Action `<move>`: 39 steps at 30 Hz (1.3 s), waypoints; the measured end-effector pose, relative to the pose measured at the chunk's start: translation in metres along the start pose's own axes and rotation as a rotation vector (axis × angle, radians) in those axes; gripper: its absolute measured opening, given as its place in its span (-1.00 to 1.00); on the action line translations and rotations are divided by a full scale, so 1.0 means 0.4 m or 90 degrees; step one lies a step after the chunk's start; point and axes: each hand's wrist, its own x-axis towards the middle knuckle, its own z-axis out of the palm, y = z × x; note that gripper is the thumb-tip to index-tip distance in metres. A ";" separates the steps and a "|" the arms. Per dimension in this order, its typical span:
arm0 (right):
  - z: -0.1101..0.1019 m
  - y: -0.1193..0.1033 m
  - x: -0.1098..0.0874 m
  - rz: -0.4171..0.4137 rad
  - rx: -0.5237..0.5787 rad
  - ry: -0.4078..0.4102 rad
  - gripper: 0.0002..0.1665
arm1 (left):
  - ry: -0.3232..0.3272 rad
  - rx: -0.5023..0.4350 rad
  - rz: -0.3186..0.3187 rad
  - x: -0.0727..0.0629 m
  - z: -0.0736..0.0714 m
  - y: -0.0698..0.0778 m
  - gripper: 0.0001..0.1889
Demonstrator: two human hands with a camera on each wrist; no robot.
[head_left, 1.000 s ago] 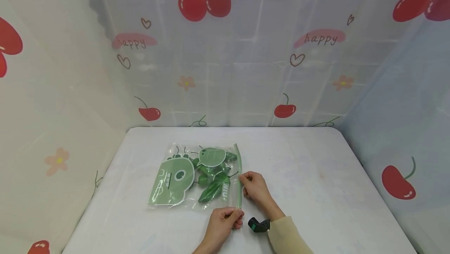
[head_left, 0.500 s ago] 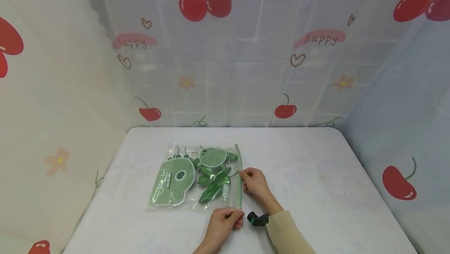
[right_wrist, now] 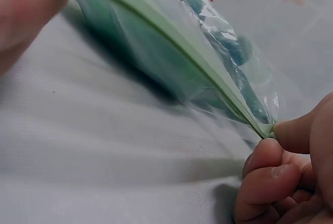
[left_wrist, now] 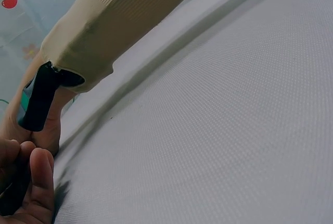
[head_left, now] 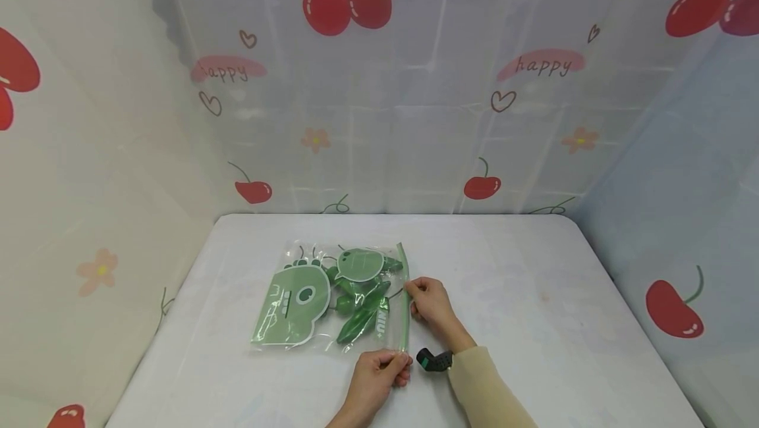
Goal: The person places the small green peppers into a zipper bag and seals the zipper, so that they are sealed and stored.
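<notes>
A clear zip bag (head_left: 331, 332) with printed pale green cartoon shapes lies flat on the white table. Inside it are several glossy green pieces (head_left: 357, 322), some round with thin dark stems, some long. Its pale green zip strip (head_left: 405, 329) faces right. My left hand (head_left: 372, 378) pinches the near end of this strip between thumb and curled fingers. Farther along, my right hand (head_left: 431, 299) pinches the same strip. In the right wrist view, thumb and fingers of the right hand (right_wrist: 281, 182) squeeze it; the blurred left hand (right_wrist: 28, 13) is close at upper left.
A black device (head_left: 434, 360) is strapped at the right wrist, by a beige sleeve (head_left: 489, 388). White table surface (head_left: 534, 322) extends to the right. Cherry-printed curtains (head_left: 385, 118) stand behind the table and at both sides.
My right hand has slid a little way along the zip strip, away from me, still pinching it. The left hand and the bag have stayed nearly in place.
</notes>
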 end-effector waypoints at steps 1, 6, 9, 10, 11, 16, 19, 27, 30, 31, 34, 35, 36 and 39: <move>0.000 -0.001 0.002 0.001 0.002 0.000 -0.74 | 0.001 -0.001 0.000 0.000 0.000 0.000 -0.73; 0.000 -0.009 0.012 0.002 0.011 0.000 -0.75 | 0.005 -0.001 0.000 0.000 0.002 -0.001 -0.74; -0.002 -0.014 0.018 0.006 0.006 0.000 -0.74 | 0.006 0.002 0.003 0.000 0.002 -0.001 -0.75; -0.002 -0.015 0.020 0.008 0.004 -0.001 -0.74 | 0.005 0.003 0.004 0.000 0.002 -0.001 -0.75; -0.002 -0.016 0.021 0.010 0.002 -0.001 -0.74 | 0.005 0.003 0.005 -0.001 0.002 -0.001 -0.75; -0.002 -0.022 0.029 0.017 0.000 0.000 -0.73 | 0.003 0.002 0.007 -0.001 0.001 -0.001 -0.75; -0.002 -0.026 0.034 0.020 0.006 0.001 -0.72 | 0.001 -0.002 0.007 -0.001 0.001 0.000 -0.75; -0.003 -0.027 0.052 0.024 0.002 0.009 -0.69 | 0.000 -0.003 0.003 -0.002 0.001 0.000 -0.75; -0.003 -0.027 0.057 0.026 0.002 0.008 -0.69 | 0.000 -0.004 0.000 -0.003 0.001 0.002 -0.75; -0.003 -0.027 0.058 0.025 0.003 0.008 -0.69 | 0.000 -0.005 0.001 -0.003 0.001 0.002 -0.75; -0.002 -0.028 0.061 0.024 0.002 0.006 -0.69 | 0.000 -0.004 0.002 -0.004 0.000 0.002 -0.75; -0.002 -0.028 0.062 0.022 0.002 0.007 -0.69 | 0.000 -0.004 0.003 -0.004 0.000 0.002 -0.75; -0.001 -0.029 0.064 0.022 0.002 0.007 -0.69 | 0.000 -0.002 0.004 -0.004 -0.001 0.002 -0.75; 0.001 -0.031 0.069 0.024 0.002 0.008 -0.70 | -0.001 0.000 0.005 -0.004 -0.002 0.002 -0.75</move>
